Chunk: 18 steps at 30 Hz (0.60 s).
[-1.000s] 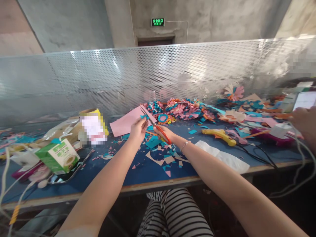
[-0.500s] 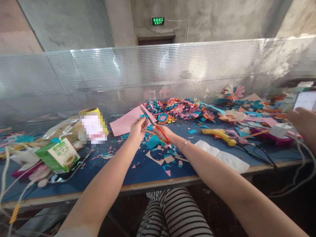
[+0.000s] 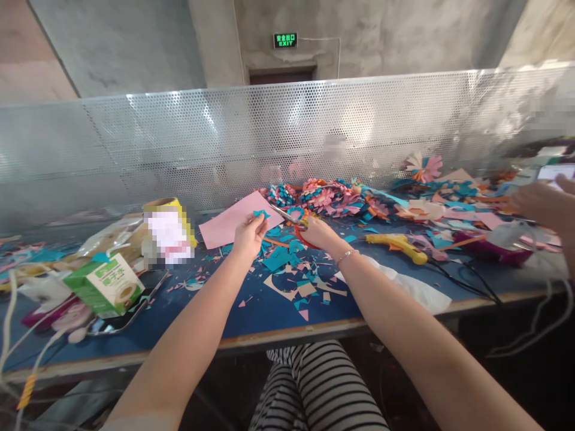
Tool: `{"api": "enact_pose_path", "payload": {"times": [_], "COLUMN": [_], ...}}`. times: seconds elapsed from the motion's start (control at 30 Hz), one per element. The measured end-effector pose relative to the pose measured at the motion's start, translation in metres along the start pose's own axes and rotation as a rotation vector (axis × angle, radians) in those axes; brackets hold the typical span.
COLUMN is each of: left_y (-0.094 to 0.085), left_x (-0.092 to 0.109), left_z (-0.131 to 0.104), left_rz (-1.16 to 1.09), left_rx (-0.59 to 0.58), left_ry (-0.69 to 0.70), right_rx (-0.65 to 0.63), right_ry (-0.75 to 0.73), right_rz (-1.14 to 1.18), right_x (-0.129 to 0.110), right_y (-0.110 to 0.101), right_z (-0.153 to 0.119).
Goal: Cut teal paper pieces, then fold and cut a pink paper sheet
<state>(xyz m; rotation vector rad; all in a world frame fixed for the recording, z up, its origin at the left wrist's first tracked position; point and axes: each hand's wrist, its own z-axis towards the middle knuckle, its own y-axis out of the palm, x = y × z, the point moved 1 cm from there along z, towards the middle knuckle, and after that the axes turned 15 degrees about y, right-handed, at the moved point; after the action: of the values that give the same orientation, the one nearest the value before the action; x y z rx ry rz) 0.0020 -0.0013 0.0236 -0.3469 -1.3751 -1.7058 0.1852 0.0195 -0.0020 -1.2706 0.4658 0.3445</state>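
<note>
My left hand (image 3: pixel 250 234) pinches a small piece of blue paper (image 3: pixel 260 214) at the right part of a pink sheet (image 3: pixel 229 221). The fingers of my right hand (image 3: pixel 317 232) are wrapped round scissors with orange handles (image 3: pixel 306 237). Their blades point left and up, a little to the right of the blue piece and apart from it. Behind both hands lies a heap of pink, blue and orange paper flowers (image 3: pixel 330 197). Blue and cream paper scraps (image 3: pixel 281 257) are scattered on the blue table below my hands.
A yellow glue gun (image 3: pixel 399 246) and white sheeting (image 3: pixel 415 287) lie to the right. On the left are a green drink carton (image 3: pixel 108 284) and a yellow roll (image 3: pixel 182 221). Another person's hand (image 3: pixel 541 200) is at the far right.
My right hand has moved right with the scissors, drawing the blades away from the blue piece. My left hand has shifted slightly left and down. The other person's hand has moved a little.
</note>
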Motion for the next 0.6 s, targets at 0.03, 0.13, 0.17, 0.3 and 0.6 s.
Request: {"api": "enact_pose_path", "payload": {"times": [0.03, 0.13, 0.17, 0.3, 0.6], "left_y": [0.000, -0.001, -0.001, -0.001, 0.003], "left_x": [0.000, -0.002, -0.002, -0.003, -0.001], "left_z": [0.000, 0.000, 0.000, 0.000, -0.002], "left_rz": [0.006, 0.018, 0.021, 0.034, -0.008], "left_rx": [0.000, -0.003, -0.004, -0.022, -0.027], "left_ry": [0.003, 0.004, 0.003, -0.007, 0.012], "right_rx": [-0.007, -0.034, -0.046, -0.076, -0.309], "right_ry": [0.031, 0.096, 0.106, 0.091, -0.069], "right_rz": [-0.055, -0.204, -0.232, -0.214, 0.593], "right_x": [0.005, 0.016, 0.019, 0.020, -0.006], "right_y": [-0.001, -0.001, 0.000, 0.003, 0.013], "right_z": [0.002, 0.007, 0.008, 0.011, 0.005]}}
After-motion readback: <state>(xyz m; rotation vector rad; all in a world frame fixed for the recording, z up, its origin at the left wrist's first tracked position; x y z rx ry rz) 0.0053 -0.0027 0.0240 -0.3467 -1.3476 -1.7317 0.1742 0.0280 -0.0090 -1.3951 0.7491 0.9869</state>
